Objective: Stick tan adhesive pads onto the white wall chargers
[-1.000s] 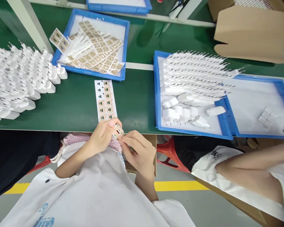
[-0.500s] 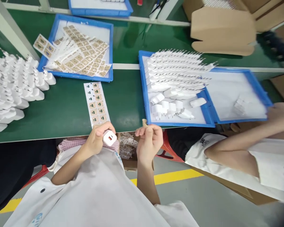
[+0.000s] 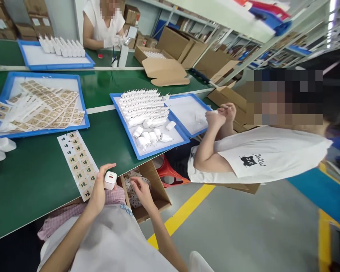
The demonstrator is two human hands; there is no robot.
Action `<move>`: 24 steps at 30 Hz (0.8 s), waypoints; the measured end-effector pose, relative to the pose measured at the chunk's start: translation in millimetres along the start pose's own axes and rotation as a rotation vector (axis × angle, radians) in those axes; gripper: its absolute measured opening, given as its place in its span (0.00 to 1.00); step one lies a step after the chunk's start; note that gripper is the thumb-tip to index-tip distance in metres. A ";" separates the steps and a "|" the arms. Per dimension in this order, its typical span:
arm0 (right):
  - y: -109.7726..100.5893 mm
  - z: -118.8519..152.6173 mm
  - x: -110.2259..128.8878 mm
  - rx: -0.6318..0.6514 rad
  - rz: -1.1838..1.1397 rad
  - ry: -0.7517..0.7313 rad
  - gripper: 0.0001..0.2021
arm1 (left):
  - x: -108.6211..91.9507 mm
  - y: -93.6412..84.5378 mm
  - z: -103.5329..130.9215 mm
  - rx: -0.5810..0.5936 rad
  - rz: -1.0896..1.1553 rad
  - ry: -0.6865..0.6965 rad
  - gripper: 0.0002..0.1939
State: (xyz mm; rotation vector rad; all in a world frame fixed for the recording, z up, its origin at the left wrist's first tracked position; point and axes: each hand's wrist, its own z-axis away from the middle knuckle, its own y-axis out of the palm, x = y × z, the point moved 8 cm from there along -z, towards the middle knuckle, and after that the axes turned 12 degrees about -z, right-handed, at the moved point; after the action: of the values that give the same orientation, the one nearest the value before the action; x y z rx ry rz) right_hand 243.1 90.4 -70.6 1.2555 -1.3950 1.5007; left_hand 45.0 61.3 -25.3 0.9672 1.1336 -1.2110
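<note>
My left hand point(image 3: 98, 190) is closed around a white USB charger point(image 3: 110, 180), whose port face with a red slot points up toward me. Beside that hand, a sticker sheet point(image 3: 78, 162) with tan-backed labels lies on the green table, its lower end partly behind my fingers. My right hand point(image 3: 141, 192) hangs over an open cardboard box point(image 3: 157, 185) below the table edge. Its fingers are loosely bent and apart, with nothing visible in them. Crumpled, speckled scraps point(image 3: 133, 192) fill part of the box.
A blue tray point(image 3: 86, 117) heaped with label sheets stands at left. Another blue tray point(image 3: 138, 155) carries rows of white plugs. More white chargers point(image 3: 0, 149) stand at the left edge. A co-worker point(image 3: 229, 151) sits at right by a red stool point(image 3: 170, 172); another person point(image 3: 103, 30) works across the table.
The view has swung up and to the right. My right hand has gone from pinched fingers near the table edge to spread fingers over the box. My left hand still holds the charger.
</note>
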 end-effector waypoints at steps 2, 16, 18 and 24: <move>12.6 0.1 21.1 0.050 -0.047 -0.052 0.19 | 7.5 14.4 0.0 0.009 -0.014 -0.003 0.40; -115.9 -73.4 34.4 -0.428 0.000 -0.042 0.21 | 16.9 27.5 1.6 0.156 -0.105 -0.030 0.40; -168.1 -99.1 25.1 -0.594 0.124 -0.022 0.22 | 18.3 18.9 -3.2 0.127 -0.105 -0.007 0.40; -244.0 -163.0 3.9 -0.785 0.447 0.088 0.18 | 5.3 0.3 -4.0 0.058 -0.145 0.029 0.32</move>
State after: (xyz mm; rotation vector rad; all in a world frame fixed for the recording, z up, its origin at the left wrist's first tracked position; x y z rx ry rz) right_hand 444.6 287.5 11.1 0.4017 -2.0111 1.0512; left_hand 44.8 64.2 -31.3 0.9618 1.2142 -1.3563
